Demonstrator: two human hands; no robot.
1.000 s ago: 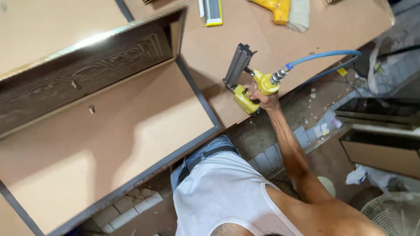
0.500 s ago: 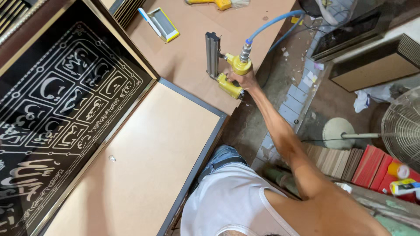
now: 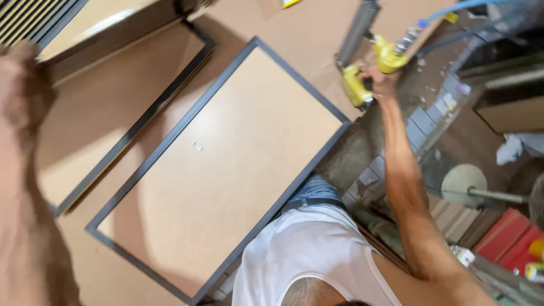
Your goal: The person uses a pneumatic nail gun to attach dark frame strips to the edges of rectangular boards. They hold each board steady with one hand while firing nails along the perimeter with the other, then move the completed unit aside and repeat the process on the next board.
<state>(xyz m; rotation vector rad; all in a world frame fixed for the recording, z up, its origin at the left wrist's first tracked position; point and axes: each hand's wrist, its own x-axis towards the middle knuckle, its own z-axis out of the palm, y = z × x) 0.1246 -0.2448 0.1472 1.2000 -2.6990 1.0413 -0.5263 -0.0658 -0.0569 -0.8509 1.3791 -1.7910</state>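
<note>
My right hand (image 3: 378, 81) grips a yellow pneumatic nail gun (image 3: 362, 73) at the right edge of the workbench, its grey magazine (image 3: 356, 34) pointing up and away. A blue air hose (image 3: 459, 8) runs from the tool to the upper right. A tan board in a dark frame (image 3: 226, 164) lies flat in front of me, just left of the tool. My left arm (image 3: 25, 187) rises blurred along the left edge, its hand (image 3: 22, 65) near the top left; whether it holds anything is unclear.
A second dark-framed tan panel (image 3: 107, 113) lies to the left of the first. A small pale speck (image 3: 197, 147) sits on the board. On the floor at right are a fan's white base (image 3: 463, 182), red boxes (image 3: 504, 238) and a crumpled cloth (image 3: 510, 148).
The view has swung and tilted. The black ornamented panel has left the frame, and my left arm has come into view at the left. The nail gun stays in my right hand at the bench edge.
</note>
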